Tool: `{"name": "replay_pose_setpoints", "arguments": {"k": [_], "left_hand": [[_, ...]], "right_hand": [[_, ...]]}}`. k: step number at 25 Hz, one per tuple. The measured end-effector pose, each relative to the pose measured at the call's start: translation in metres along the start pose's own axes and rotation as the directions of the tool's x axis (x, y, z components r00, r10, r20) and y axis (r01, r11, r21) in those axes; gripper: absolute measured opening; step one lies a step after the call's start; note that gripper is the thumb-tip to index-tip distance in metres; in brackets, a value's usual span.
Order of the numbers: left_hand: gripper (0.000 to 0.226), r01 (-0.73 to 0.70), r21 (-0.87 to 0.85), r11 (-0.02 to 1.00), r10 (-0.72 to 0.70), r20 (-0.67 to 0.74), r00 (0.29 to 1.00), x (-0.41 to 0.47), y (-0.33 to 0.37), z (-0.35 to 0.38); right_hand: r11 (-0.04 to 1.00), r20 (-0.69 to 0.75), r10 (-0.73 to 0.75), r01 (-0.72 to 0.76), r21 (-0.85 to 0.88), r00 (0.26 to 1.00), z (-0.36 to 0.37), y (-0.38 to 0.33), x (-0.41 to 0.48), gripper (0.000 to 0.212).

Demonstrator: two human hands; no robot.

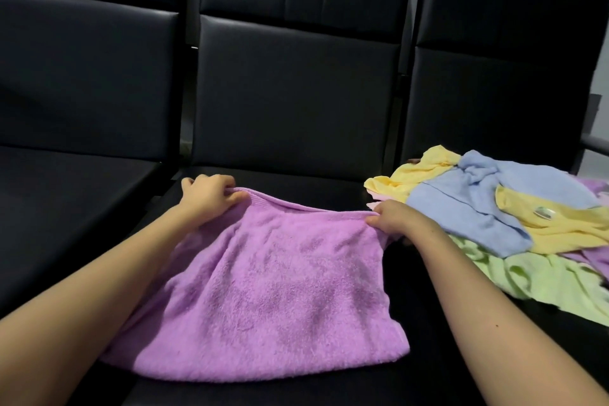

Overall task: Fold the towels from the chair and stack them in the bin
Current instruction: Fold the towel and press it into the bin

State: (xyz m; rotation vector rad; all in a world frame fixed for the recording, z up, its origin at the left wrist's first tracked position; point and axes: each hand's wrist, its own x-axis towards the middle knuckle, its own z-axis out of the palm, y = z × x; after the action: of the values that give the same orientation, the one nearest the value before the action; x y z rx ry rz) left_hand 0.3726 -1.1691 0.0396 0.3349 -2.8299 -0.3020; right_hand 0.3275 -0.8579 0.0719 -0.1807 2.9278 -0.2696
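Note:
A purple towel [270,287] lies spread on the seat of the middle black chair [296,102], folded over so its far edge is doubled. My left hand [211,194] pinches the far left corner of that edge. My right hand [395,221] pinches the far right corner. Both hands hold the edge slightly raised off the seat. No bin is in view.
A loose pile of towels sits on the right chair's seat: yellow [425,168], blue [468,208], light green [540,280] and a bit of purple [593,257]. Another black chair [82,82] stands at the left, its seat bare.

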Motion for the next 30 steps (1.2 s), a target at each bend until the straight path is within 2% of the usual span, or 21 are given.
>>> {"name": "replay_pose_setpoints", "arguments": {"k": [4,5,7,9,10,13,16,18,19,21,22,25,28,29,30], "left_hand": [[0.023,-0.170,-0.247,0.954,0.208,0.137,0.968,0.004,-0.006,-0.028],[0.019,-0.197,-0.238,0.951,0.241,0.174,0.955,0.005,-0.006,-0.034],[0.015,-0.230,-0.129,0.965,0.254,0.219,0.942,0.007,-0.003,-0.043],[0.018,-0.206,-0.010,0.979,0.204,0.183,0.962,0.004,-0.001,-0.052],[0.018,-0.159,0.028,0.987,0.154,0.120,0.981,0.000,-0.002,-0.056],[0.016,-0.012,0.036,0.999,0.015,-0.060,0.998,-0.012,-0.001,-0.072],[0.019,0.058,-0.018,0.998,-0.058,-0.025,0.998,-0.007,0.003,-0.098],[0.025,0.093,-0.139,0.986,-0.102,-0.059,0.993,0.001,0.012,-0.123],[0.027,0.097,-0.276,0.956,-0.134,-0.119,0.984,0.006,0.016,-0.138],[0.029,0.027,-0.569,0.822,-0.213,-0.263,0.941,0.010,0.025,-0.168],[0.030,-0.022,-0.626,0.780,-0.211,-0.296,0.932,0.011,0.028,-0.181],[0.028,-0.040,-0.515,0.856,-0.089,-0.224,0.970,0.007,0.036,-0.210],[0.018,0.005,-0.528,0.849,-0.140,-0.218,0.966,0.010,0.036,-0.230],[0.014,0.030,-0.518,0.855,-0.124,-0.148,0.981,0.011,0.035,-0.234],[0.010,0.055,-0.466,0.883,-0.074,-0.023,0.997,0.013,0.034,-0.238]], "right_hand": [[0.999,-0.127,-0.045,0.043,-0.015,0.991,-0.013,-0.003,0.006,0.019],[0.998,-0.143,-0.066,0.063,-0.024,0.987,-0.017,-0.003,0.006,0.011],[0.994,-0.162,-0.106,0.103,-0.028,0.981,-0.026,-0.005,0.001,0.014],[0.994,-0.181,-0.110,0.110,-0.010,0.977,-0.031,-0.007,-0.007,0.020],[0.996,-0.201,-0.086,0.089,0.006,0.976,-0.031,-0.006,-0.012,0.024],[0.999,-0.360,-0.032,0.033,-0.003,0.932,-0.026,0.001,-0.025,0.022],[0.996,-0.434,-0.003,0.043,0.084,0.901,-0.046,-0.008,-0.038,0.016],[0.994,-0.499,0.015,0.040,0.100,0.866,-0.073,-0.021,-0.046,0.017],[0.987,-0.561,0.027,0.068,0.148,0.827,-0.089,-0.027,-0.050,0.020],[0.923,-0.641,0.093,0.176,0.343,0.762,-0.119,-0.038,-0.057,0.022],[0.889,-0.646,0.094,0.228,0.397,0.757,-0.132,-0.043,-0.059,0.021],[0.916,-0.581,-0.008,0.239,0.322,0.814,-0.159,-0.053,-0.058,0.023],[0.866,-0.562,0.046,0.247,0.434,0.826,-0.175,-0.059,-0.055,0.019],[0.863,-0.545,0.059,0.231,0.449,0.836,-0.177,-0.060,-0.054,0.019],[0.861,-0.524,0.077,0.208,0.464,0.848,-0.178,-0.060,-0.052,0.018]]}}
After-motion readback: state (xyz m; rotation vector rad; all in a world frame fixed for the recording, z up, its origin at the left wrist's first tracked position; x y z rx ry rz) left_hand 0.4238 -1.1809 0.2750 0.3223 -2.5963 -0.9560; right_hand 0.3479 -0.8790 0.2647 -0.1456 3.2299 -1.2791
